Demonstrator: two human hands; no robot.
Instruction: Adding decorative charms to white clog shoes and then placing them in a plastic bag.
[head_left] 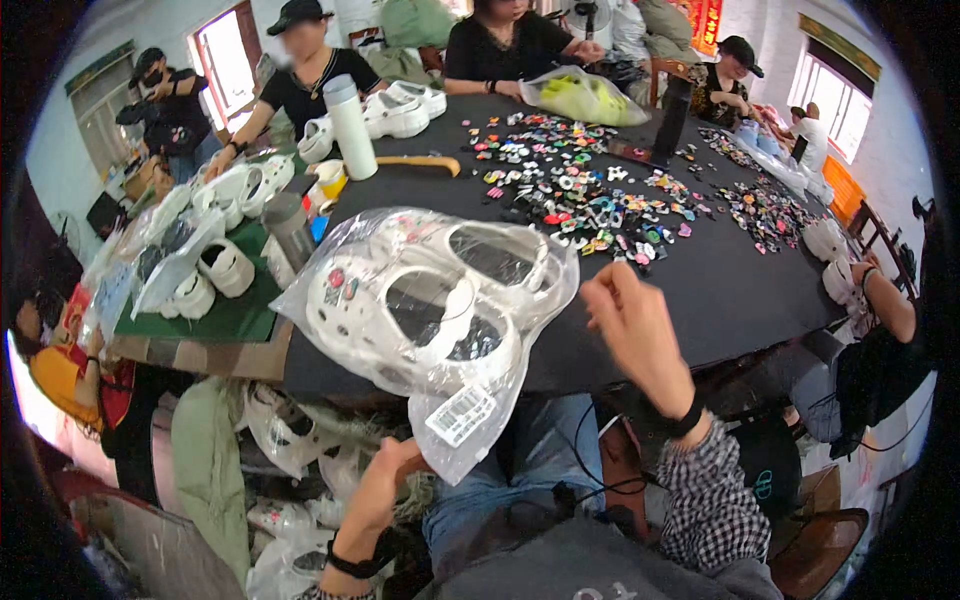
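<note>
A clear plastic bag (455, 395) holds a pair of white clogs (365, 300) with holes and small charms on the uppers. It lies at the near edge of the black table, its labelled end hanging over. My left hand (375, 490) is at that hanging end, thumb against the plastic; its other fingers are partly hidden. To the right of the bag, my right hand (640, 330) hovers over the table, apart from the plastic. Its fingers are curled in, and nothing shows in them.
Many colourful shoe charms (600, 200) are spread over the black table (700, 310). At the left are a white bottle (350, 128), a grey tumbler (290, 225) and more white clogs (228, 268) on a green mat. Bagged clogs (285, 430) lie below. Other people work around the table.
</note>
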